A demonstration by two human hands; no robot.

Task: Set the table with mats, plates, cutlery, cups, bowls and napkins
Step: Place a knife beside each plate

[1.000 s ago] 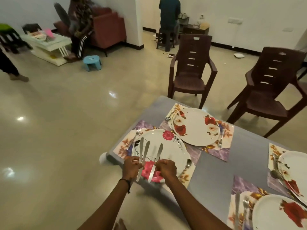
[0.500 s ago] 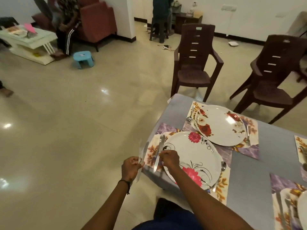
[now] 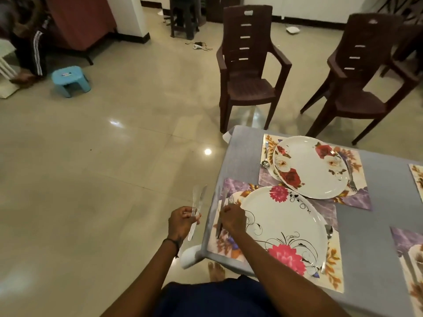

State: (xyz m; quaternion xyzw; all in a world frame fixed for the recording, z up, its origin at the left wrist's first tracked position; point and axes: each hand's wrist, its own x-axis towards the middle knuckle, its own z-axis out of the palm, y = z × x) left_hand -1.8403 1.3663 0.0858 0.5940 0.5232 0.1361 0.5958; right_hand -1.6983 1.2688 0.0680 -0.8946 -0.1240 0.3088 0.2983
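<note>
My left hand holds two table knives upright, off the table's left edge over the floor. My right hand holds a third knife down on the near floral mat, left of the big white plate with pink flowers. A fork lies beside that knife, partly under my fingers. A spoon lies at the plate's right. Behind stands a second plate with red roses on its own mat, with a spoon to its left and a fork to its right.
The grey table ends in a corner near my left hand. More mats show at the right edge. Two brown plastic chairs stand beyond the table. A blue stool sits on the tiled floor far left. My bare foot is under the table's corner.
My right hand has brought one knife down from above the plate to the mat's left side beside the fork. My left hand has moved left, off the table, with the other two knives.
</note>
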